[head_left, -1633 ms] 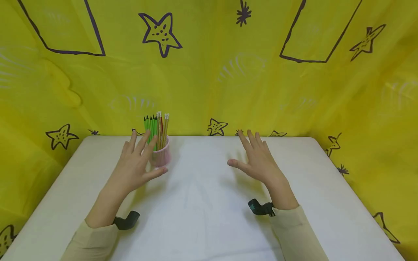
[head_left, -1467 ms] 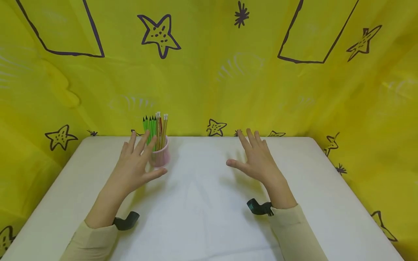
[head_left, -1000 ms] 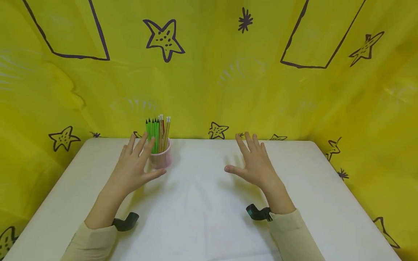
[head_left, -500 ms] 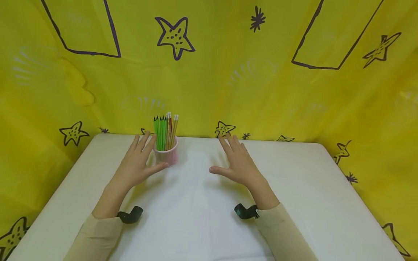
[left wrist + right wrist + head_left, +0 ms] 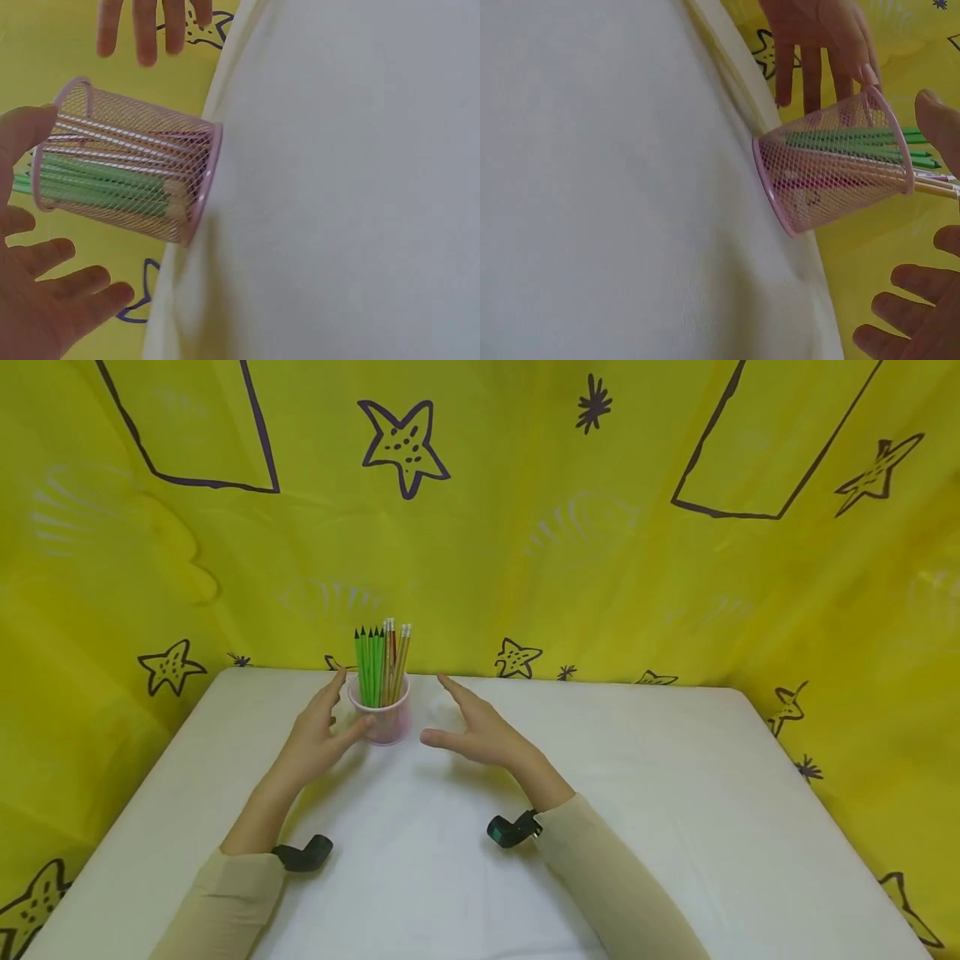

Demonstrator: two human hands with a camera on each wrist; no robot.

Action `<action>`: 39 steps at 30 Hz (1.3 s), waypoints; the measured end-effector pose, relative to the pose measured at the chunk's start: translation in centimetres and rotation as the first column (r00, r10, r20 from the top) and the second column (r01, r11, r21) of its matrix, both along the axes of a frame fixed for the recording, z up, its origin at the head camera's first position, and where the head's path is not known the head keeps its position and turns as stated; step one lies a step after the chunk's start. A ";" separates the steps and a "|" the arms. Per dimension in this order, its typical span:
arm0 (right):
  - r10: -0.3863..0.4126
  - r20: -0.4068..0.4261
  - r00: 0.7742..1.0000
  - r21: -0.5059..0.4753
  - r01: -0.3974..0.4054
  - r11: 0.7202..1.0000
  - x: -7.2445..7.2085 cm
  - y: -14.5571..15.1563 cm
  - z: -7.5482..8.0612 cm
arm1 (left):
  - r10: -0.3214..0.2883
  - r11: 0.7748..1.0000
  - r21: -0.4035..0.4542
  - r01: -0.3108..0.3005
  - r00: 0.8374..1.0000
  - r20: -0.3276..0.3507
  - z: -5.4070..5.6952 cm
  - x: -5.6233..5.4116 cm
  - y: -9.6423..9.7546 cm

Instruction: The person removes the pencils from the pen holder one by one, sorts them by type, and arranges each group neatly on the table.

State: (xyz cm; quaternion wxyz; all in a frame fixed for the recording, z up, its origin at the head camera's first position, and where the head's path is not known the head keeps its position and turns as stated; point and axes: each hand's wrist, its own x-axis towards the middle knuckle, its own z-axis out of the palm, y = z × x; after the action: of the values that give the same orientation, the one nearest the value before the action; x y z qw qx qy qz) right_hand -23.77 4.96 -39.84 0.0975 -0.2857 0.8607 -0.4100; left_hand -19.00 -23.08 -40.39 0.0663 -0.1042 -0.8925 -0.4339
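Note:
A pink mesh pencil cup (image 5: 388, 724) stands upright near the back of the table. Green pencils (image 5: 369, 668) with black points up and several pencils with white eraser ends (image 5: 397, 668) lean inside it. My left hand (image 5: 315, 735) is at the cup's left side, thumb (image 5: 30, 129) right at the rim and fingers extended behind. To the cup's right, my right hand (image 5: 483, 731) is held with thumb and fingers spread, a gap between it and the cup. In the right wrist view, the left hand (image 5: 817, 45) shows beyond the cup.
A white cloth covers the table (image 5: 450, 877), whose back edge meets a yellow curtain (image 5: 465, 552) printed with dark starfish outlines. Both wrists carry small black cameras (image 5: 303, 853) below beige sleeves (image 5: 232, 893).
My right hand has moved left toward the pencil cup and turned its palm inward. The left hand has turned so its palm faces the cup. The cup stays in place; the head view has shifted slightly.

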 end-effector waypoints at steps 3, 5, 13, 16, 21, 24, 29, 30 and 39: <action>0.014 0.079 0.997 -0.101 -0.006 0.995 -0.1 -1.7 -0.4 | -0.009 0.983 0.184 -0.009 0.996 0.094 -0.6 0.0 0.1; 0.031 0.128 0.991 -0.156 -0.011 0.988 -0.2 -2.8 -0.6 | -0.008 0.959 0.282 -0.035 0.988 0.153 -0.8 0.2 0.1; 0.037 0.186 0.982 -0.300 0.021 0.954 0.4 -5.5 -0.9 | -0.042 0.920 0.391 -0.035 0.982 0.186 -1.1 0.4 0.3; 0.035 0.191 0.981 -0.329 0.030 0.944 0.5 -5.6 -1.1 | -0.054 0.916 0.400 -0.021 0.983 0.176 -1.1 0.2 0.5; 0.022 0.210 0.977 -0.339 0.052 0.939 0.7 -5.4 -1.2 | -0.062 0.919 0.394 -0.013 0.982 0.176 -1.1 0.0 0.7; 0.015 0.211 0.977 -0.345 0.060 0.937 0.8 -5.1 -1.3 | -0.063 0.923 0.385 -0.016 0.980 0.190 -1.1 0.1 0.8; 0.003 0.200 0.980 -0.359 0.070 0.931 1.0 -4.5 -1.3 | -0.074 0.930 0.366 -0.001 0.979 0.192 -0.9 0.2 1.3; 0.004 0.198 0.980 -0.361 0.069 0.930 1.0 -4.4 -1.3 | -0.079 0.932 0.364 0.006 0.979 0.188 -0.9 0.2 1.4; 0.016 0.193 0.981 -0.359 0.055 0.932 1.2 -3.5 -1.4 | -0.110 0.936 0.350 0.041 0.978 0.179 -0.9 0.0 1.9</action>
State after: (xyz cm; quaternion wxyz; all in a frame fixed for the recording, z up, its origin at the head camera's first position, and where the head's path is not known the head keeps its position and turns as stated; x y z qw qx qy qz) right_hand -22.55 1.44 -41.29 0.1218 -0.2492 0.7595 -0.5884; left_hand -18.98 -21.21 -41.30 -0.0215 -0.0821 -0.8002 -0.5937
